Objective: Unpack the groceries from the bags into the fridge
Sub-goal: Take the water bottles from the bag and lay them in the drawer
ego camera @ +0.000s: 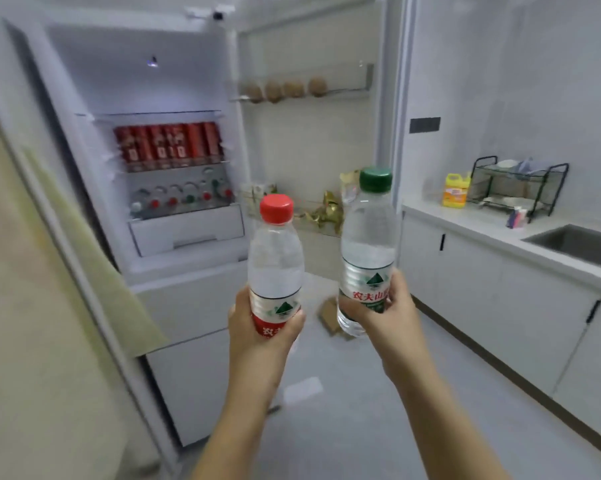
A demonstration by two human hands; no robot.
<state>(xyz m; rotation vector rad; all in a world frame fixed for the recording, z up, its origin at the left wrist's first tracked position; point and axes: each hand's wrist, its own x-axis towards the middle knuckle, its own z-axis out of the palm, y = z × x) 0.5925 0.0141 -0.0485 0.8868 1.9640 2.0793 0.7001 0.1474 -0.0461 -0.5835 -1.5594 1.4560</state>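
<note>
left hand [264, 327] wrapped round red-cap bottle [275, 261], right hand [385, 306] wrapped round green-cap bottle [366, 251], both upright, held in front of the open fridge [174, 81]. step looks like carry-to-shelf. bottle shelf [181, 199] below the red cans [169, 143] already crowded; next move needs a free gap, maybe the door rack [302, 209].

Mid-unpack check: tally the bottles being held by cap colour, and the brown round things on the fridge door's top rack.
Red-capped bottle: 1, held in the left hand
Green-capped bottle: 1, held in the right hand
Brown round things on the door rack: 4
Total: 6
</note>
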